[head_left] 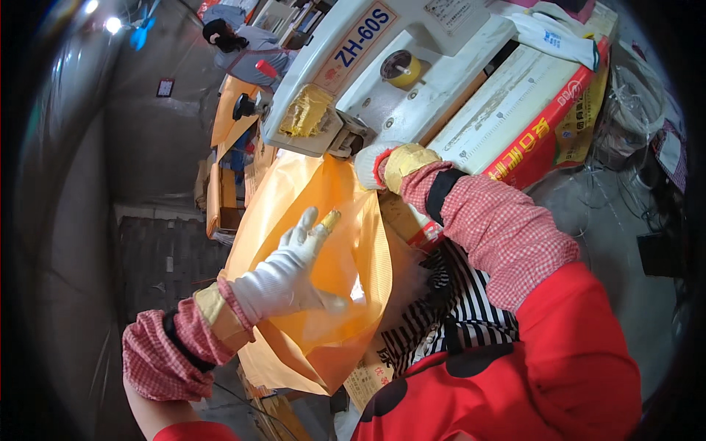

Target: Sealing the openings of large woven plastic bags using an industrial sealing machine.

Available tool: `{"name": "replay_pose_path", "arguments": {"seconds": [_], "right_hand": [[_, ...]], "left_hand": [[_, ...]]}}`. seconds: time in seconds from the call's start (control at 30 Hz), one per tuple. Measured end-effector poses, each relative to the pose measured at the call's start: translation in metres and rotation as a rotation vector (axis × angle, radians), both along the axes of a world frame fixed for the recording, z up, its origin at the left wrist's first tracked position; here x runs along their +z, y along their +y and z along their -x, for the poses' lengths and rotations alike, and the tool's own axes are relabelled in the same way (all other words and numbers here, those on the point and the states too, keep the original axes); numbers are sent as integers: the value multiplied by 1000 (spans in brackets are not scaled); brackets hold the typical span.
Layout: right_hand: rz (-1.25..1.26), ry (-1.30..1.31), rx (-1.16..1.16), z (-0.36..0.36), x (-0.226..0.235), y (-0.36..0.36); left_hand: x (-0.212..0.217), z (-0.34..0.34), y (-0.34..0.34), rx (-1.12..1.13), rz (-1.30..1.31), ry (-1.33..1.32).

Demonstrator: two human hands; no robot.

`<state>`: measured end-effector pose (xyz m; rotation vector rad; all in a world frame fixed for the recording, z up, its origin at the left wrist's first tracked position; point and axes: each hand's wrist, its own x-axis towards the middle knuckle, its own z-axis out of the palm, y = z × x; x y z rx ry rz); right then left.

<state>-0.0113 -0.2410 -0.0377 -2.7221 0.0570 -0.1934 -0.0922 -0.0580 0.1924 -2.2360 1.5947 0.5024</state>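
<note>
A large yellow-orange woven plastic bag (254, 250) hangs with its mouth wide open in front of me. Its upper end meets the head of a white industrial sewing machine (290, 121). My left hand (283, 275), in a white knit glove with yellow tape on one fingertip, is stretched out over the bag's mouth with fingers spread. My right hand (368, 167), also gloved, is closed at the bag's upper right edge beside the machine head; its fingertips are hidden. Red-checked sleeve covers wrap both forearms.
A white machine bed (493, 103) with a red printed strip runs to the upper right, with a white glove (555, 40) lying on it. Stacked yellow bags (228, 117) stand beyond the machine, near another person (254, 51). Clear plastic wrap (625, 110) bunches at the right.
</note>
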Motion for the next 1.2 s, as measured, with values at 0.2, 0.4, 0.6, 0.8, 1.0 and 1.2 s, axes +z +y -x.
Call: {"name": "replay_pose_path", "arguments": {"seconds": [0.2, 0.4, 0.6, 0.8, 1.0, 1.2], "right_hand": [[1, -75, 20, 19, 12, 0], [299, -54, 135, 36, 37, 2], [416, -73, 154, 35, 30, 4], [419, -24, 130, 32, 31, 8], [269, 47, 114, 37, 43, 8], [-95, -46, -91, 48, 45, 15]], "left_hand": [[1, -18, 15, 189, -8, 341], [43, -16, 25, 541, -89, 977], [46, -8, 44, 160, -348, 763], [56, 10, 27, 688, -550, 428], [57, 1, 57, 472, -35, 648], [67, 32, 51, 428, -254, 489]]}}
